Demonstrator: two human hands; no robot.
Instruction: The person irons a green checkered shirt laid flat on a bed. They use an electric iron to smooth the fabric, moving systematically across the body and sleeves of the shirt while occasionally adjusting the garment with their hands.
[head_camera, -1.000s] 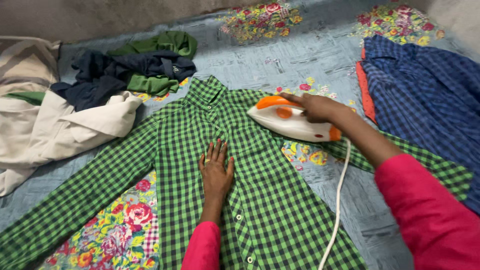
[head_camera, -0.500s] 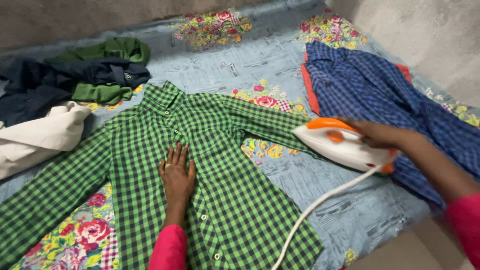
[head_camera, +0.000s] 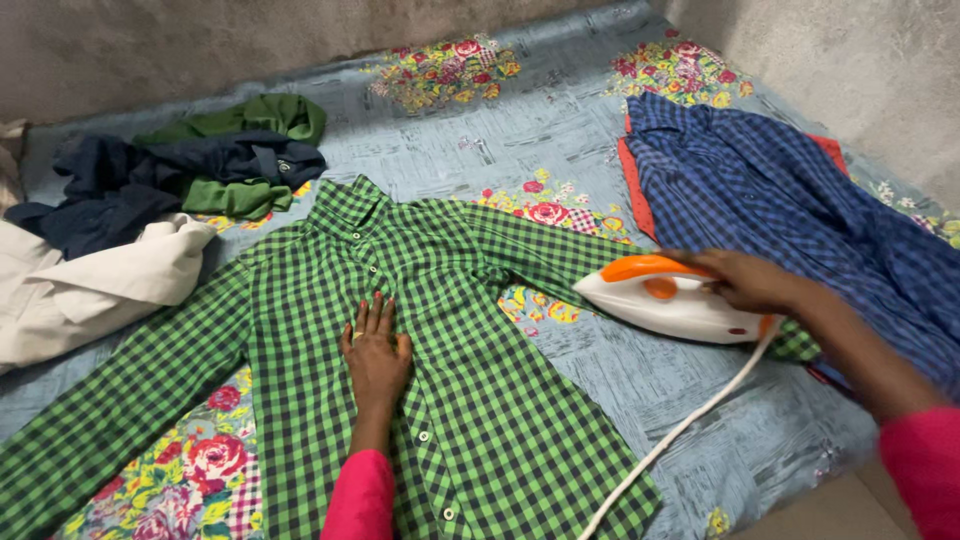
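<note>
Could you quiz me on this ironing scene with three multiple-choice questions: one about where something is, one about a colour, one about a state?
1. Where is the iron?
A. on the shirt's collar
B. over the shirt's sleeve end
C. on the white cloth

2. What colour is the iron's handle?
A. orange
B. black
C. green

3. How is the left hand?
A. clenched in a fist
B. lifted in the air
C. flat on the green checked shirt

Answers: 1 B, the right hand holds it at the sleeve's far end. 2 A, the top is orange on a white body. 3 C, fingers spread on the shirt front.
</note>
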